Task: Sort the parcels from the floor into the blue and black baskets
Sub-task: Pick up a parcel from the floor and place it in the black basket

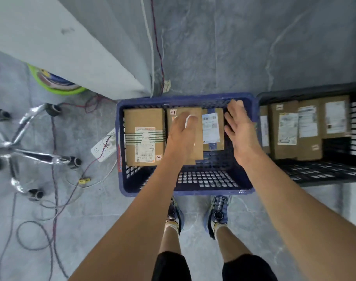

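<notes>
Grey marbled stone floor, loose cables all over, white power strip and chrome chair base off to left. Blue plastic mesh basket at feet, three brown cardboard parcels lined up against far wall. Black plastic mesh basket right beside it, with more brown labelled boxes in a row. Left hand reaches down onto middle parcel, fingers too blurry, can't tell grip tbh. Right hand hovers over blue basket's right side, fingers straight, loosely together, holding nothing.

I see matt brown cardboard parcels with paper labels; the blue basket is perforated plastic; the chair base is glossy chrome; the floor is smooth grey stone.
</notes>
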`<act>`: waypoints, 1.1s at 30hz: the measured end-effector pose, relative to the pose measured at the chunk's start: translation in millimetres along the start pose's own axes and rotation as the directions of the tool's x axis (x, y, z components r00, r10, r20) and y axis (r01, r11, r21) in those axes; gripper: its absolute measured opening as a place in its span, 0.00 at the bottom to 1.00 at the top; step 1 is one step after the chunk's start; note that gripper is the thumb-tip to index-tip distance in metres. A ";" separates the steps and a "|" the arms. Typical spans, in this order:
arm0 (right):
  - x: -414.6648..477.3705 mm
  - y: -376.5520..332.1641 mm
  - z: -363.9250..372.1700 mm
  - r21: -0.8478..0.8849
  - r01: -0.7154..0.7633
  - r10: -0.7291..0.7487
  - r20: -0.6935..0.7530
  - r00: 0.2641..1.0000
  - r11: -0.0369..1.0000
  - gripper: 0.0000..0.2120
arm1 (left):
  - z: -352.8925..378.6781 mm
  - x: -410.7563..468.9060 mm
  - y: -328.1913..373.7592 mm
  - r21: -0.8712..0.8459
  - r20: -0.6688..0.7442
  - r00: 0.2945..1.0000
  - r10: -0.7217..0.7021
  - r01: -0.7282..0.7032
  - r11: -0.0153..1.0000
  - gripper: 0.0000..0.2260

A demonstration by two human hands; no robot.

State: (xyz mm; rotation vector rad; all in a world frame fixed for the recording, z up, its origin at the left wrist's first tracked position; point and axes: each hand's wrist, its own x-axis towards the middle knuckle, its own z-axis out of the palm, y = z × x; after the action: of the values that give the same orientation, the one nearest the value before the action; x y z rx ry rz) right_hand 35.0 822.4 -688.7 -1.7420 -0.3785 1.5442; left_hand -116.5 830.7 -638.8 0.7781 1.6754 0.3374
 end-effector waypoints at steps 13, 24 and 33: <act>-205.4 -264.7 -102.5 0.205 0.421 -0.383 -0.201 0.902 0.884 0.28 | 20.5 -230.5 264.6 -0.133 0.181 0.915 0.362 -0.341 0.930 0.27; -454.8 -343.9 -169.7 0.130 0.704 -0.539 -0.552 0.636 0.698 0.36 | 52.6 -440.1 356.8 -0.193 0.564 0.585 0.583 -0.593 0.782 0.22; -645.4 -276.3 -212.2 -0.008 0.808 -0.405 -0.868 0.287 0.590 0.35 | 107.1 -607.6 310.1 -0.223 0.866 0.138 0.481 -0.754 0.618 0.23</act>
State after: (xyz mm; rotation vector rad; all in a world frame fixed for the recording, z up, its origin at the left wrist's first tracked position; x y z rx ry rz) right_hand 161.9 504.7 -39.9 -1.4273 -0.1660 0.0937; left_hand 129.0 641.9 -21.6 1.5609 0.2563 0.1928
